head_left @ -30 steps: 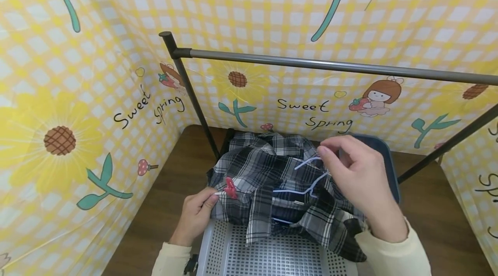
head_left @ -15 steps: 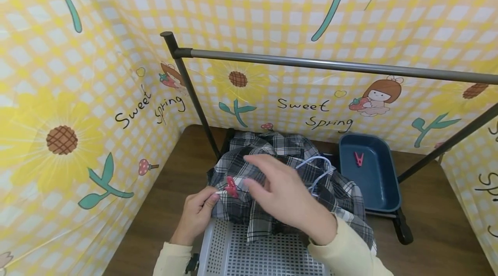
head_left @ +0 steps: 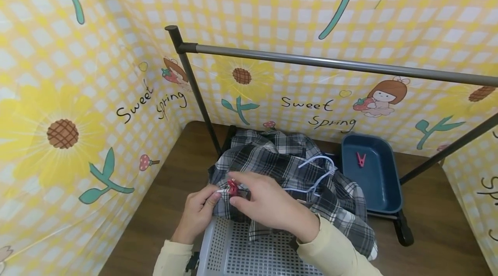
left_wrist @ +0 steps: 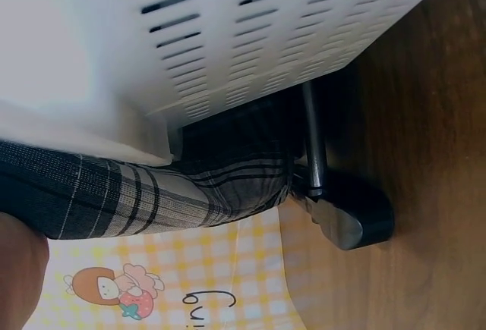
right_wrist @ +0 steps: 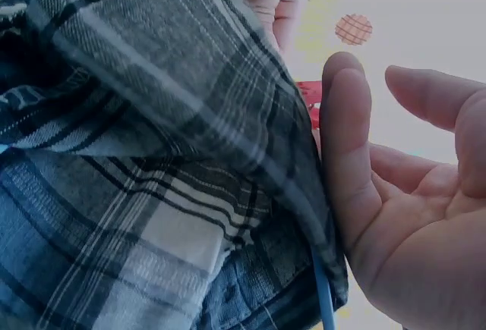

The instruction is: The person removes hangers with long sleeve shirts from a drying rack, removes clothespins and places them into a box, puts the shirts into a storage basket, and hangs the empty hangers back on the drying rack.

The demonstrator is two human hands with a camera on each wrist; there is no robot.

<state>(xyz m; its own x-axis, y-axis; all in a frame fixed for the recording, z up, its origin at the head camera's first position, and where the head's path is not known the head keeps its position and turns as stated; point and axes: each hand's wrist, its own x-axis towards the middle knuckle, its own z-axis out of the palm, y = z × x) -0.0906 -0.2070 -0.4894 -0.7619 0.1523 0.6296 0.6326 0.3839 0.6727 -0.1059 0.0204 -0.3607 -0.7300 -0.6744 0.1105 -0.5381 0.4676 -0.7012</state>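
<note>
A black, grey and white plaid shirt (head_left: 264, 161) lies bunched over a grey perforated basket (head_left: 215, 245). A light blue hanger (head_left: 317, 158) shows among its folds. My left hand (head_left: 196, 213) pinches a pale bit at the shirt's left edge between thumb and fingers. Just beside that pinch, a red clothespin (head_left: 233, 188) sits on the cloth. My right hand (head_left: 272, 202) is spread around this clothespin, thumb below and fingers above. In the right wrist view its thumb (right_wrist: 347, 117) and fingers stand apart; whether they touch the clothespin cannot be told.
A dark blue tray (head_left: 373, 189) with a pink clothespin (head_left: 361, 159) stands at the right. A grey metal rail (head_left: 311, 61) on dark posts crosses above the shirt. A patterned yellow cloth (head_left: 128, 51) surrounds the brown wooden surface (head_left: 149, 198).
My right hand has let go of the hanger's hook and moved left to the red clothespin, uncovering the blue tray. My left hand keeps its pinch.
</note>
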